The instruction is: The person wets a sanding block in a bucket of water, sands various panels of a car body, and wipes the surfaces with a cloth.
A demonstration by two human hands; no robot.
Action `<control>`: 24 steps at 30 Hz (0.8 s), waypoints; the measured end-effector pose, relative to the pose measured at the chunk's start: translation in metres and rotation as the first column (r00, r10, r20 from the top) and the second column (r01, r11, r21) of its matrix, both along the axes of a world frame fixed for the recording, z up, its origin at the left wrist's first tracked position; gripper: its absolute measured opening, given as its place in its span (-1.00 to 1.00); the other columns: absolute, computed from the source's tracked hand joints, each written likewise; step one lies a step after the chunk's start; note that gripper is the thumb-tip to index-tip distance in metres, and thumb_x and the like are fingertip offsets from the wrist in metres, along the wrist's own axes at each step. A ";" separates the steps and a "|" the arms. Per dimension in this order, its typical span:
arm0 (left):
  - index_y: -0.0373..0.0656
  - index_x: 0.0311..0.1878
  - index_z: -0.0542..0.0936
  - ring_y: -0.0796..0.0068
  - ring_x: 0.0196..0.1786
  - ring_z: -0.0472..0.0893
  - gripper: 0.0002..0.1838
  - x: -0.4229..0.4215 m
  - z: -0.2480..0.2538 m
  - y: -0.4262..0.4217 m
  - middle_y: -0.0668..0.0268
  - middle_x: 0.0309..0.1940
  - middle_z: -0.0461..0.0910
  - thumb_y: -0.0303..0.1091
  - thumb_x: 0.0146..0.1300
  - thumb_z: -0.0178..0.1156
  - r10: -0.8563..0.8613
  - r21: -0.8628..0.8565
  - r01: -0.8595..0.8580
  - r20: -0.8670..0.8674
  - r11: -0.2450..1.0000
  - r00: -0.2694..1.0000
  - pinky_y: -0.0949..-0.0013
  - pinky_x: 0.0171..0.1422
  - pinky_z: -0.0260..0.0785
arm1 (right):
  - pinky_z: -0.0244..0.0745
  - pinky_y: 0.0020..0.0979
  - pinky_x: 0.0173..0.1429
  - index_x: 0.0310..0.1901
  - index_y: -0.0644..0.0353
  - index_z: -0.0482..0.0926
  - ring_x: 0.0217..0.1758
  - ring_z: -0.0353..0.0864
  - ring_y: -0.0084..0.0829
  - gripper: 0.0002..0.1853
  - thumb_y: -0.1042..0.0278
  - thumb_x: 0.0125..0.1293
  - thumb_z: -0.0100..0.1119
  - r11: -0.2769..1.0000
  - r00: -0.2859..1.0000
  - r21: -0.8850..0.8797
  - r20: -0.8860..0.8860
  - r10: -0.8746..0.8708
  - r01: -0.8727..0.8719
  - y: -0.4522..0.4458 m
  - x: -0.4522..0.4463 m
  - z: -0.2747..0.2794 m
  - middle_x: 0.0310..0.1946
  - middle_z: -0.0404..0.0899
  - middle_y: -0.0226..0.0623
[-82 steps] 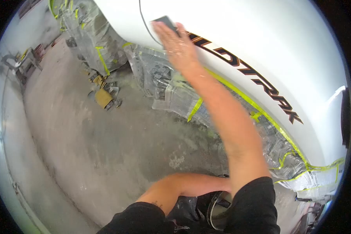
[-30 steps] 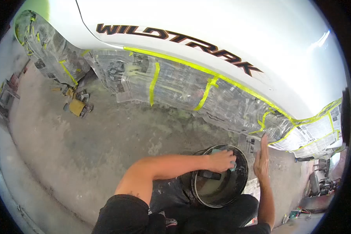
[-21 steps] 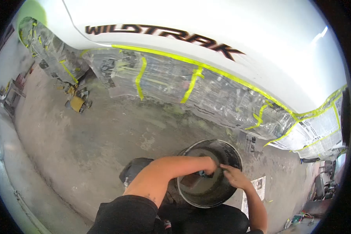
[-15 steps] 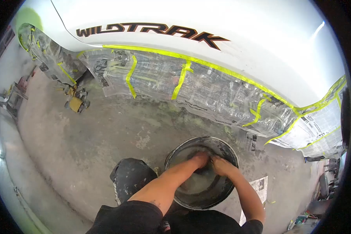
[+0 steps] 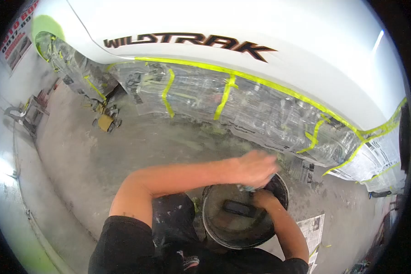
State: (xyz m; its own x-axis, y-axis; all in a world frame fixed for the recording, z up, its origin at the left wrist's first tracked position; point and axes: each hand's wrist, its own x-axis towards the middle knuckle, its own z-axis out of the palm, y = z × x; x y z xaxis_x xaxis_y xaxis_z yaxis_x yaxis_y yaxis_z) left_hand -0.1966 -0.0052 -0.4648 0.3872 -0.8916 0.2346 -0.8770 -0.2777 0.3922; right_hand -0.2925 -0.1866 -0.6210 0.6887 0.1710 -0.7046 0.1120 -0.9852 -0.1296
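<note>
My left hand (image 5: 255, 169) is over the far rim of a round black tub (image 5: 207, 223), its fingers closed and smeared by motion. A crumpled pale blue-grey piece that looks like a wet cloth (image 5: 247, 187) shows under its fingers. Just below, my right hand (image 5: 264, 199) is curled inside the tub, close against the left hand, and appears to grip the cloth's lower end; its fingers are partly hidden. Murky water (image 5: 223, 226) stands in the tub. In it lies a dark oblong block (image 5: 239, 208), its exact kind unclear.
Beyond the tub is a white vehicle (image 5: 315, 41) with WILDTRAK lettering. Newspaper and plastic masking (image 5: 260, 107) with yellow-green tape (image 5: 223, 98) cover its lower side. A newspaper sheet (image 5: 313, 228) lies on the concrete floor (image 5: 86, 169) at right. My dark-clothed knee (image 5: 173, 210) is left of the tub.
My left hand has risen out of the tub toward its far rim, with the elbow swung outward. The dark block and the cloth now show. The view has shifted slightly.
</note>
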 end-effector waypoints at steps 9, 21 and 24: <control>0.04 0.35 0.45 -0.10 0.51 0.17 -0.48 0.173 0.096 0.016 0.09 0.25 0.35 -0.36 0.29 0.15 0.677 -0.707 -0.119 0.595 0.697 0.432 -0.55 0.40 -0.03 | 0.54 0.00 0.22 0.22 0.25 0.53 0.10 0.65 0.10 -0.51 0.27 0.26 0.16 0.990 0.993 -0.082 -0.050 0.111 -0.115 -0.007 -0.005 -0.024 0.02 0.65 0.15; -0.14 0.63 -0.10 -0.16 0.65 -0.21 -0.32 0.298 0.068 0.388 -0.07 0.62 -0.21 -0.13 0.58 -0.18 0.861 -0.754 -0.579 -0.482 -0.311 0.164 -0.12 0.66 -0.23 | 0.44 0.00 0.33 0.32 0.29 0.43 0.27 0.53 0.13 -0.39 0.18 0.27 0.16 0.998 0.995 0.015 0.085 0.060 -0.062 -0.025 -0.014 -0.066 0.19 0.51 0.25; -0.16 0.63 -0.12 -0.17 0.65 -0.21 -0.32 0.292 0.071 0.380 -0.13 0.61 -0.22 -0.12 0.59 -0.22 0.761 -0.705 -0.565 -0.618 -0.429 0.195 -0.10 0.66 -0.18 | 0.39 0.00 0.38 0.37 0.32 0.38 0.31 0.48 0.16 -0.33 0.13 0.28 0.16 0.958 0.972 0.254 0.154 -0.179 0.136 -0.015 -0.013 -0.106 0.23 0.49 0.23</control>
State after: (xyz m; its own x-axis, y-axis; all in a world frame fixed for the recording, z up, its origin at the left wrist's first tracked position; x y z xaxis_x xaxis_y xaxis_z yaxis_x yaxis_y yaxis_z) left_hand 0.0954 0.3744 -0.3938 0.3907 0.7911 0.4706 -0.3284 -0.3578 0.8741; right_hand -0.3057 -0.2015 -0.7273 0.8282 0.1999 -0.5236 -0.0001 -0.9341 -0.3569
